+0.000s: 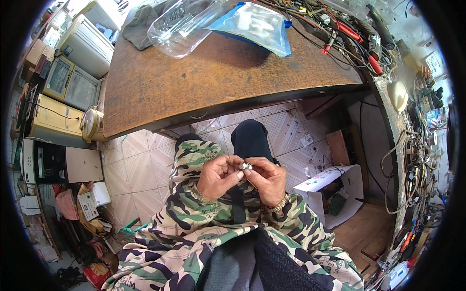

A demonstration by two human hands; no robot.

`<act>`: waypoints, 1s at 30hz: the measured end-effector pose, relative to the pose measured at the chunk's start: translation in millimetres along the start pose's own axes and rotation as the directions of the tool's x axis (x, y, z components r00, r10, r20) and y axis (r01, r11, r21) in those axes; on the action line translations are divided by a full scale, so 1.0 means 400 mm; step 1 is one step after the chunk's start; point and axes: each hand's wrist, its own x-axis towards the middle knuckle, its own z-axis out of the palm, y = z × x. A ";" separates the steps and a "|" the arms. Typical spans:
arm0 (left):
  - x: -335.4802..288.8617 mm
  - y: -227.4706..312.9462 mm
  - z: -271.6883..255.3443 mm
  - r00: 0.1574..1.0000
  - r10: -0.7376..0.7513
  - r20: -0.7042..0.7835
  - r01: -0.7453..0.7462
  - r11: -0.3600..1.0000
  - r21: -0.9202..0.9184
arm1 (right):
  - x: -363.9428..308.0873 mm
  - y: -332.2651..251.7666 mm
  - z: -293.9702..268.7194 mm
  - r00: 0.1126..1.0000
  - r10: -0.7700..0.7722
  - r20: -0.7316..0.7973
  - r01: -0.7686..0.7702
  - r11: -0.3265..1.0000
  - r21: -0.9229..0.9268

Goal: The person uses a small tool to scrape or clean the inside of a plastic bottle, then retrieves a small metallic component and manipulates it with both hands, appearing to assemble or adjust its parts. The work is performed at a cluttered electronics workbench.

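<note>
Above my lap, both hands meet at a small silvery-white metallic piece (pixel 246 166), too small to name more exactly. My left hand (pixel 217 175) pinches its left side between thumb and fingertips. From the other side, the thumb and fingers of my right hand (pixel 267 179) close on the same piece. The fingertips nearly touch each other and cover part of it. Camouflage sleeves with gathered cuffs reach both wrists.
A worn brown wooden table (pixel 194 92) stands ahead, bearing a clear plastic container (pixel 182 29), a blue-edged plastic bag (pixel 252 26) and tangled cables with red-handled tools (pixel 348 31). An open white box (pixel 335 194) sits right on the tiled floor. Boxy appliances (pixel 58 114) line the left.
</note>
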 end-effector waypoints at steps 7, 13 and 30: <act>-0.004 0.012 -0.004 1.000 -0.026 0.015 0.025 0.998 0.058 | 0.003 0.003 -0.015 0.998 -0.012 0.058 0.013 1.000 -0.018; -0.002 0.015 -0.002 1.000 -0.009 0.017 0.009 1.000 0.018 | 0.002 -0.001 -0.011 0.998 0.053 0.046 -0.055 0.997 0.048; -0.004 0.024 -0.010 0.998 -0.049 0.030 0.048 0.998 0.030 | -0.001 0.006 -0.014 0.998 0.016 0.066 -0.022 0.997 0.077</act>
